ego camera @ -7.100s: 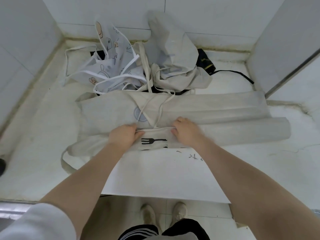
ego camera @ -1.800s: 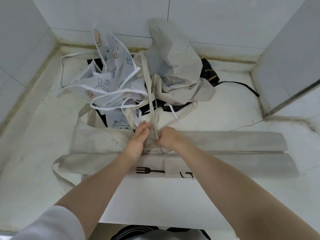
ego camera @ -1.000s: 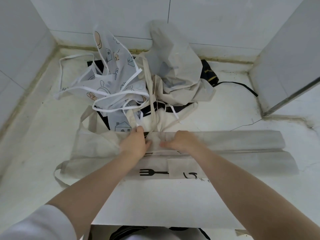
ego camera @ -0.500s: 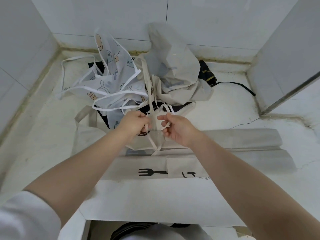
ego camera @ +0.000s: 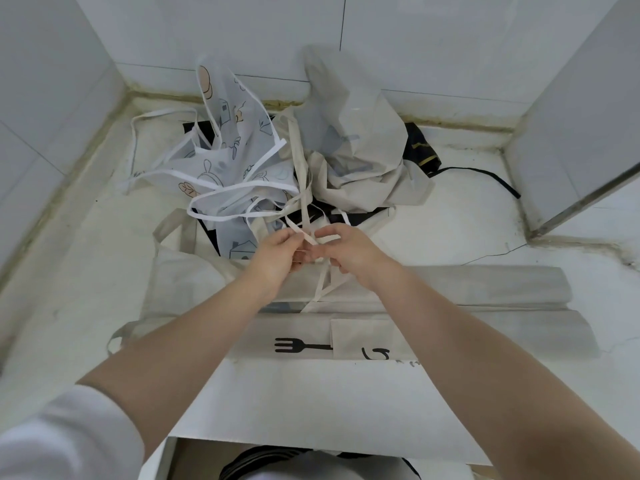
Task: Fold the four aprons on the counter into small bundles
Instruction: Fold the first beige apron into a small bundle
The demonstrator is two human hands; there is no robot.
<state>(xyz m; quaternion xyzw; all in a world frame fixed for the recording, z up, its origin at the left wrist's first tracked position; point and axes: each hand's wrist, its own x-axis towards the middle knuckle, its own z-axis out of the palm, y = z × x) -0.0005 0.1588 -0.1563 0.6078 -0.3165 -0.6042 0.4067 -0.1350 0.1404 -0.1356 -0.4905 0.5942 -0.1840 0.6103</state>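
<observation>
Head view: beige apron (ego camera: 433, 292), folded into a long band, lies across the counter (ego camera: 485, 230); I judge it light, limp and prone to unrolling, best held by its ties (ego camera: 322, 285). My left hand (ego camera: 277, 258) and right hand (ego camera: 349, 251) both pinch those ties above it. Behind, three unfolded aprons (ego camera: 263, 168) are heaped against white tiled walls (ego camera: 242, 32).

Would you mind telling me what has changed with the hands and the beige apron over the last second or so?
Both hands lifted off the folded beige apron. The left hand and right hand now pinch its ties, raised above the fold. The fork print, the patterned apron and the crumpled beige apron behind stayed where they were.
</observation>
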